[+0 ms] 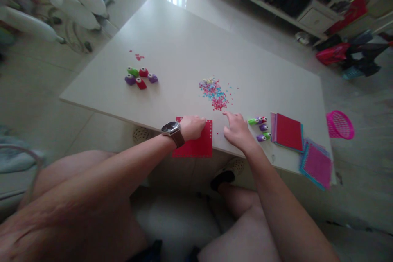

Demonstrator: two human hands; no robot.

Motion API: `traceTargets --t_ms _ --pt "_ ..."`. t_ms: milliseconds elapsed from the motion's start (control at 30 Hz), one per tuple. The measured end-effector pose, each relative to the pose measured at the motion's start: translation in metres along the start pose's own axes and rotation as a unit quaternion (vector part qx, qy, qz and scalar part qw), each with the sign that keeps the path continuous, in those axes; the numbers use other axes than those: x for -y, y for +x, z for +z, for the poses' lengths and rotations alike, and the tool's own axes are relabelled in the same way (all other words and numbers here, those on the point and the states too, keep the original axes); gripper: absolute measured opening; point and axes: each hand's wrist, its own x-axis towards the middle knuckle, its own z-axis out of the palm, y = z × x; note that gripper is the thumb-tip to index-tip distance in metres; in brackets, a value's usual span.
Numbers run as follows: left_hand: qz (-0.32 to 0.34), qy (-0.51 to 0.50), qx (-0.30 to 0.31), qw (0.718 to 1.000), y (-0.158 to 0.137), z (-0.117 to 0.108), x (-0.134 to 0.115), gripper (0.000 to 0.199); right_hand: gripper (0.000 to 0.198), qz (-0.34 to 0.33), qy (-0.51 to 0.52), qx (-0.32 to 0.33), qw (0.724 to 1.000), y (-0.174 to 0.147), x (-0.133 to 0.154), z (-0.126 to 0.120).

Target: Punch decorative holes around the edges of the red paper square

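A red sheet of paper (196,147), with small holes along its edges, lies at the table's front edge and hangs partly over it. On top of it rests my left hand (193,127), fingers curled closed; whatever is inside them is hidden. A watch (172,128) is on that wrist. To the right, my right hand (237,129) is low over the table with the index finger stretched out and the thumb apart. Its fingertip is close to a pile of tiny punched paper bits (217,94) in pink, blue, purple and pale yellow.
Small green, purple and red craft punches stand in a left group (140,83) and a right group (263,127). Stacked red paper (288,131) and punched pink sheets (317,166) lie at the right. A pink basket (340,124) stands beyond the white table (184,41).
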Motion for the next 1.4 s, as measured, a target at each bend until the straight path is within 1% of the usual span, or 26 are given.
traceTargets --t_ms 33,67,167,233,300,367,467,533,633,733,867,1033,1133,1267,1333,1400 --pt "0.000 0.001 0.002 1.000 0.000 0.000 0.000 0.032 0.055 0.001 0.010 -0.002 1.000 0.000 0.001 -0.001" --pt "-0.001 0.003 0.003 1.000 -0.001 0.000 0.000 0.032 0.051 0.000 0.024 0.010 1.000 0.000 0.002 -0.002" --pt "0.001 -0.002 -0.012 1.000 -0.002 -0.001 -0.001 0.033 0.041 0.005 0.061 0.079 0.995 -0.001 0.005 -0.004" --pt "0.000 -0.007 -0.014 1.000 -0.002 -0.001 -0.001 0.032 0.038 0.013 0.066 0.110 0.992 -0.002 0.007 -0.003" --pt "-0.003 -0.012 -0.006 1.000 -0.001 -0.001 -0.001 0.030 0.037 0.016 0.062 0.124 0.990 -0.003 0.007 -0.001" --pt "-0.005 -0.018 -0.002 1.000 0.000 -0.001 -0.001 0.030 0.042 0.017 0.046 0.110 0.993 -0.003 0.007 0.000" --pt "-0.005 -0.019 -0.001 1.000 0.001 -0.001 0.000 0.033 0.056 0.011 0.011 0.041 0.999 -0.002 0.007 -0.002" --pt "-0.004 -0.014 0.001 1.000 0.001 -0.001 0.000 0.034 0.059 0.012 0.007 0.017 1.000 -0.002 0.008 -0.005" --pt "-0.002 -0.009 0.006 1.000 0.000 -0.002 0.000 0.033 0.056 0.030 0.011 0.037 0.999 -0.004 0.008 -0.010" --pt "-0.003 -0.004 0.011 1.000 0.000 -0.002 -0.001 0.035 0.048 0.039 -0.009 0.059 0.997 -0.005 0.004 -0.009" --pt "-0.002 -0.001 0.014 1.000 0.001 -0.002 0.000 0.034 0.037 0.011 -0.033 0.065 0.997 -0.003 -0.011 -0.002" --pt "0.004 -0.004 0.010 1.000 0.002 -0.002 0.002 0.030 0.038 -0.019 -0.056 0.073 0.996 -0.001 -0.027 0.002" --pt "0.010 -0.006 0.001 1.000 0.002 -0.003 0.002 0.027 0.035 -0.017 -0.089 0.077 0.993 -0.003 -0.026 -0.001" --pt "0.015 -0.016 -0.022 1.000 0.003 -0.002 0.002 0.025 0.035 -0.005 -0.120 0.091 0.989 -0.005 -0.017 -0.005" --pt "0.017 -0.017 -0.033 0.999 0.004 -0.002 0.002 0.023 0.033 -0.005 -0.122 0.090 0.988 -0.005 -0.013 -0.007" --pt "0.023 -0.028 -0.053 0.998 0.006 -0.003 0.001 0.024 0.029 -0.010 -0.098 0.078 0.992 -0.004 -0.009 -0.010"
